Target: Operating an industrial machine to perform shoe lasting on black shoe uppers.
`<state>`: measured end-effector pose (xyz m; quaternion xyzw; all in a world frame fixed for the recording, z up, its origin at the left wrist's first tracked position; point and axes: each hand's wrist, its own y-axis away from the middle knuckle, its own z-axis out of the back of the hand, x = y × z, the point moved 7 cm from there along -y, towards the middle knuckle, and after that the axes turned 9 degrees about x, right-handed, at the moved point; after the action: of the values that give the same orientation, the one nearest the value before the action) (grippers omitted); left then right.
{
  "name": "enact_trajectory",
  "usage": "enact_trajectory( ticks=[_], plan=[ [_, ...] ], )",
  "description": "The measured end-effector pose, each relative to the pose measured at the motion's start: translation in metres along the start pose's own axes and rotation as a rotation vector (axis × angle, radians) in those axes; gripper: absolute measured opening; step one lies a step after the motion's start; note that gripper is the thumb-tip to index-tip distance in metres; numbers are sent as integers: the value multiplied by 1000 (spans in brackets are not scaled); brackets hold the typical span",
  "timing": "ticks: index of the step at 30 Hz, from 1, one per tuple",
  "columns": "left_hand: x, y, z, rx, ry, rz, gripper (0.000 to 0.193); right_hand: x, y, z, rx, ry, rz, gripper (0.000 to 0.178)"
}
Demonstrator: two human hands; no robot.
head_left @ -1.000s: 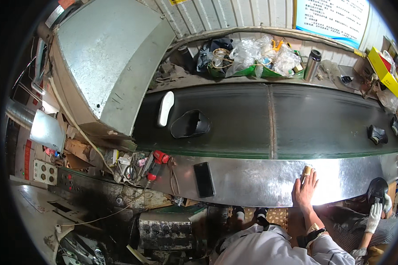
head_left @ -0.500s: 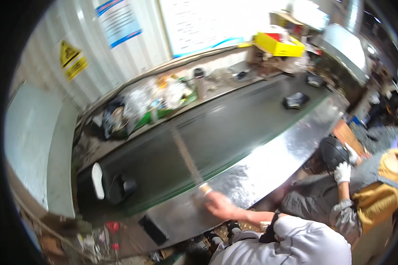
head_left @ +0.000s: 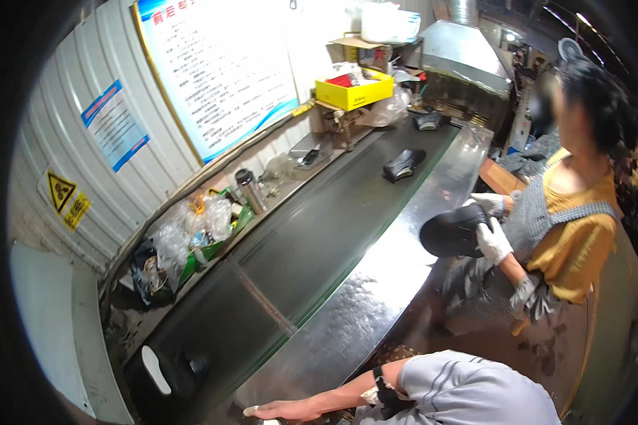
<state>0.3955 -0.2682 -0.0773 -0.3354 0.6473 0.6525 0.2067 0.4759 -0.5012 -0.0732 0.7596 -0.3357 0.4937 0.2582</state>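
1. Grip of the right hand [head_left: 285, 409] is seen at the near edge, stretched to the left with fingers nearly straight and a pale wrapping at one fingertip; whether it is closed on anything cannot be told. No left hand is shown.
2. Just under those fingers, at the near left end of the metal counter [head_left: 361, 304], a flat thing [head_left: 270, 422] is partly covered and cut off by the near edge.
3. It is judged to be a phone: light, stiff, rather slippery and fragile across its face, so best taken by its two long edges.
4. Only a dark rim and a bright whitish patch are shown; its full outline cannot be made out.
5. Beyond the counter, a white sole [head_left: 156, 370] is carried on the dark belt [head_left: 319, 227], near and left. Farther right, a black shoe-like piece [head_left: 450, 232] is held in a co-worker's gloved hands [head_left: 494, 241].
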Motion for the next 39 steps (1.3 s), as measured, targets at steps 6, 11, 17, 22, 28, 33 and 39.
enact_trajectory(
  ticks=[6,11,17,22,28,33,39],
  plan=[
    [19,-29,-57,218,107,168,59,-4,42,52,-210,-226,4,62],
    [11,-26,-35,371,45,-22,53,121,104,135,-714,336,81,51],
    [37,-33,30,122,221,30,56,152,206,301,-1571,805,248,59],
    [39,-28,31,101,128,74,61,84,248,394,-1970,609,-45,61],
    [-5,-90,42,118,24,-147,51,-13,24,235,-950,997,207,40],
    [-76,-196,-15,115,-321,-364,63,-140,9,78,115,1339,5,76],
    [-159,-296,-45,-171,-1031,-723,100,-68,4,124,-232,556,-291,87]
  ],
)
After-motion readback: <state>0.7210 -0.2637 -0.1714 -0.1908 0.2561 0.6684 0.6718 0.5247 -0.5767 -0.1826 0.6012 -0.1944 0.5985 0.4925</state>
